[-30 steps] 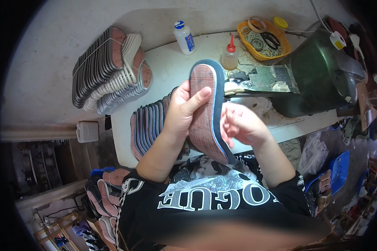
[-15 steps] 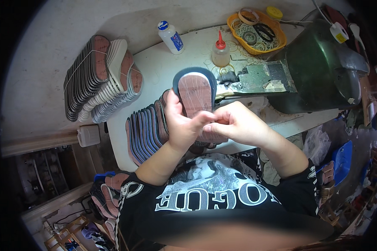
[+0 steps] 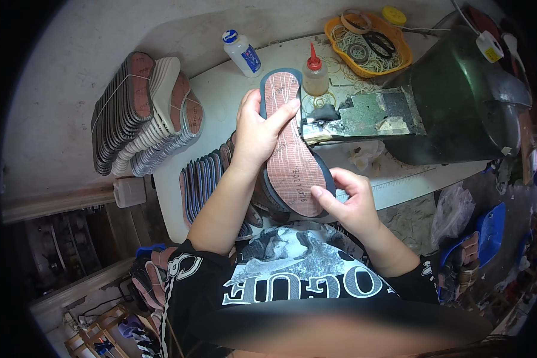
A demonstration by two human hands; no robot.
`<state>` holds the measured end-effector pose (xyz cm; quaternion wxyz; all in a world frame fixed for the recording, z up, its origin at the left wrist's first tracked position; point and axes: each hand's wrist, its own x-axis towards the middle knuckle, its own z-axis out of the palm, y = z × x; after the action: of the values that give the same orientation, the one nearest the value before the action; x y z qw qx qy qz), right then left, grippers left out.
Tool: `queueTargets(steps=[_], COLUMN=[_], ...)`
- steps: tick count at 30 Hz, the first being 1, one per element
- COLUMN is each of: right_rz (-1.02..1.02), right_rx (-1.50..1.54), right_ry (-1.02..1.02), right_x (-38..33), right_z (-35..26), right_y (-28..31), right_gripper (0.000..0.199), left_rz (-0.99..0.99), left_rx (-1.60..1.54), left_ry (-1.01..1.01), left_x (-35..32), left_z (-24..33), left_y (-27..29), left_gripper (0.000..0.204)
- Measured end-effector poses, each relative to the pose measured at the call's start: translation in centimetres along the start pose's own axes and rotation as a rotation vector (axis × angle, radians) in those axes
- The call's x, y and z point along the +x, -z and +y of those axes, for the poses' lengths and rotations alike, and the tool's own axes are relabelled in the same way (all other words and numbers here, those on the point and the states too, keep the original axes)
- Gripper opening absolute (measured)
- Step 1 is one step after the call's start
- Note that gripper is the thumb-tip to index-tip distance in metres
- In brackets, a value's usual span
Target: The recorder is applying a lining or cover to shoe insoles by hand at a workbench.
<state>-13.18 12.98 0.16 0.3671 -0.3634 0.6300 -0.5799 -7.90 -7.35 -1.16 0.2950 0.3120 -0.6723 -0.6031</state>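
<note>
A shoe insole (image 3: 289,155) with a pinkish-brown, line-marked face and a dark blue rim is held out over the table's front. Around its upper, narrower part wraps my left hand (image 3: 258,128), the thumb lying across the face. At the broad lower end, my right hand (image 3: 353,200) grips the right edge between thumb and fingers. Behind my left forearm stands a row of similar insoles (image 3: 204,188) on edge, partly hidden by the arm and the held insole.
Bundles of insoles (image 3: 122,116) tied with bands stand at the left. A white bottle (image 3: 242,55), a red-tipped squeeze bottle (image 3: 315,77) and a yellow basket (image 3: 407,53) of rubber bands and tape rolls are at the back. A green machine (image 3: 453,101) occupies the right.
The insole has risen and tilted, so its whole pinkish face shows. My right hand has moved right and down from a pinch near the left thumb to the insole's broad end.
</note>
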Motion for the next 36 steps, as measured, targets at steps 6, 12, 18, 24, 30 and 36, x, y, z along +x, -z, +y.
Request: queueTargets(steps=[6,12,18,24,30,36], right_rz=[-0.127,-0.076,-0.029,-0.057,-0.097,-0.033], right_rx=[0.478,0.492,0.511,0.518,0.601,0.735], right_ry=[-0.275,-0.308,-0.338,-0.348,-0.526,-0.511], right_x=[-0.6,-1.4,-1.4,-1.9,-1.8,0.0], right_z=[1.0,0.9,0.0,0.8,-0.1,-0.7], right_y=[-0.2,0.0,0.6,0.4,-0.3,-0.9], right_gripper=[0.026,0.024,0.025,0.024,0.022,0.026], left_rz=[-0.024,-0.007,0.048,0.038,0.050,-0.043], left_rx=[0.190,0.440,0.453,0.506,0.567,0.468], left_ry=[-0.117,-0.196,-0.244,-0.180,-0.184,0.031], left_x=[0.1,-0.7,-0.4,-0.1,0.5,2.8], left_z=[-0.5,1.2,1.0,1.1,0.6,-0.8], left_y=[-0.7,-0.9,-1.5,-1.5,-1.4,0.0], left_gripper=[0.037,0.035,0.031,0.036,0.043,0.050])
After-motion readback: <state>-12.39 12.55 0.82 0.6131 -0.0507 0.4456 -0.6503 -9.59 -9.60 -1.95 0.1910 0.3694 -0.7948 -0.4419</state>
